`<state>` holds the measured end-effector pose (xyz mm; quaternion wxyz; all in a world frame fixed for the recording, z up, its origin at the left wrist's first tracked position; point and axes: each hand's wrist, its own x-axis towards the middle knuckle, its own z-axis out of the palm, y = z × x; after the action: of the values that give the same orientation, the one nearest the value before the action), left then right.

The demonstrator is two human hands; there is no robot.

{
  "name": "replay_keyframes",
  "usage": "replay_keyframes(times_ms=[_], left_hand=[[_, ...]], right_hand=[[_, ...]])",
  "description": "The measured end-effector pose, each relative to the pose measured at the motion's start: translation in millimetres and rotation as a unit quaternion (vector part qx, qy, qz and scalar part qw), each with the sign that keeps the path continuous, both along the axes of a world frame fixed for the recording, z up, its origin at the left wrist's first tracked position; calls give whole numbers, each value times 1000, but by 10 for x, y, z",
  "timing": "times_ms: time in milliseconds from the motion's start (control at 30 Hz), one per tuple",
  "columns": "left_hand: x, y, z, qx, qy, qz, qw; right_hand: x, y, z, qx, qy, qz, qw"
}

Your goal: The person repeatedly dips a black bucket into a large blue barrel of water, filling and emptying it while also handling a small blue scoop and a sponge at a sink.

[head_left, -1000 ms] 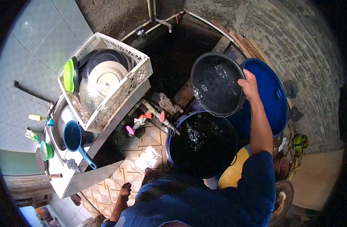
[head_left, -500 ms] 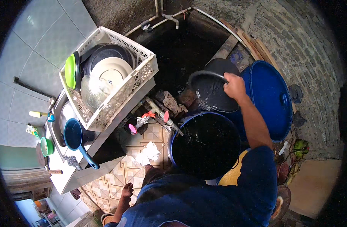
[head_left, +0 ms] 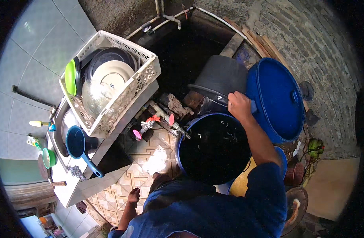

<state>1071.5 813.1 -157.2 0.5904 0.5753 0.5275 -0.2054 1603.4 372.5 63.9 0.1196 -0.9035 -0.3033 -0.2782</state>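
My right hand (head_left: 240,106) is closed on the rim of a dark grey bucket (head_left: 223,75). The bucket is tipped steeply, its mouth low and its base raised toward the back, with water at its lip. Just in front stands a large round blue-rimmed tub (head_left: 213,150) of dark water. My left hand (head_left: 134,195) hangs low over the patterned floor, its fingers loosely bent and apart, with nothing visible in them. Nearest the tub's left rim is a pipe with a pink-handled tap (head_left: 172,119).
A blue barrel lid or basin (head_left: 279,101) leans at the right. On the left counter are a white crate (head_left: 150,73) of dishes, a blue dipper (head_left: 75,142) and a green bowl (head_left: 49,157). Behind lies a dark water basin (head_left: 182,51). A yellow container (head_left: 241,184) is by my right arm.
My right hand has tipped the bucket further over, so its outside now faces up where its inside showed before. My left hand has barely moved.
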Motion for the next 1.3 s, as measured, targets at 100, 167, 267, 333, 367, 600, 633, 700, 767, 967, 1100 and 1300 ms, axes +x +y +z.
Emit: replay_keyframes(times_ms=[100,167,267,333,367,600,633,700,767,967,1100,1300], left_hand=[[-6,34,-100,11,6,-30,999],[-19,75,-156,11,-21,-50,998],[-158,212,-374,40,-121,-157,979],[-97,150,-363,23,-77,-86,993],[-95,138,-331,26,-58,-74,995],[-3,90,-144,10,-48,-64,997],[3,113,-178,12,-56,-83,995],[32,72,-146,22,-36,-84,996],[190,20,32,29,-34,-90,995],[-3,157,71,38,-47,-78,995],[-205,241,202,68,-37,-85,993],[-596,354,456,91,3,-97,991]], right_hand=[[-197,-76,119,44,-21,-42,998],[-344,-147,244,97,-44,-73,992],[-693,-277,480,159,-17,-149,976],[-954,-363,562,200,22,-184,962],[-1109,-378,605,233,66,-200,949],[-1959,-548,424,288,197,-227,909],[-2024,-612,248,289,215,-238,902],[-2089,-608,-81,266,260,-253,893],[-2098,-552,-325,210,319,-291,877],[-1971,-437,-1357,22,364,-317,876],[-1857,-238,-1715,-20,392,-344,853],[-1917,-232,-2452,-28,380,-362,851]])
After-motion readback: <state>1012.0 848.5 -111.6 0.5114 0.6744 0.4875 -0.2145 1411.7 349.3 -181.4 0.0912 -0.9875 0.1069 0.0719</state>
